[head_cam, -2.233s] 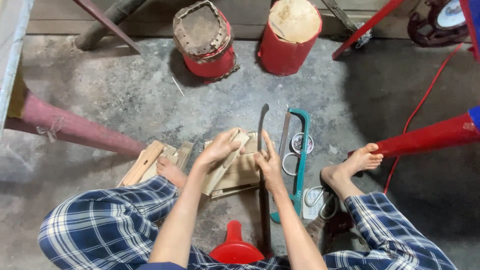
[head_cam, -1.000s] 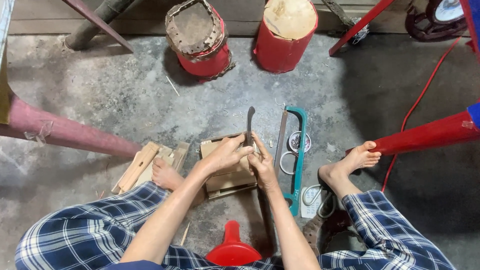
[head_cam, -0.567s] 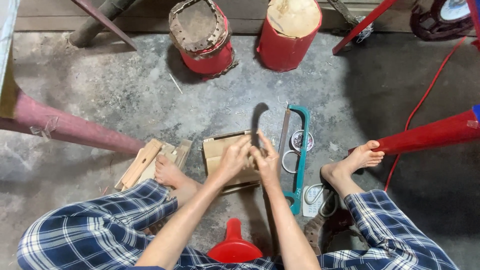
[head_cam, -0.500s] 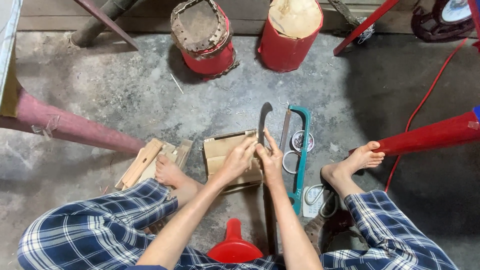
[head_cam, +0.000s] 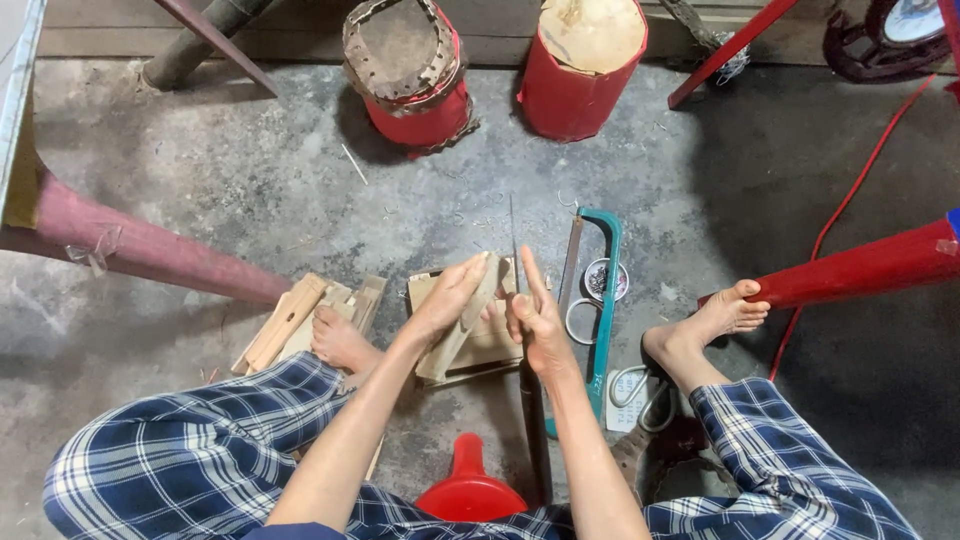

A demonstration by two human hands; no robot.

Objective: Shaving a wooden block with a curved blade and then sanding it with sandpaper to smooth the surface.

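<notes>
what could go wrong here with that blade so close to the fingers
The long blade stands edge-up between the hands; the right hand grips it, and the left hand presses a wooden strip against it, so a slip might cut the fingers. The bare left foot rests on wooden pieces near the work, so a blade that slips could reach it. The hacksaw lies beside the right hand.

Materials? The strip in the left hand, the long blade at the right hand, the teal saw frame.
Strip: pale, matte, probably raw wood or bamboo. Long blade: thin, grey, dull sheen, likely steel; its lower shaft looks dark, material unclear. Teal saw frame: painted metal, apparently, glossy.
</notes>
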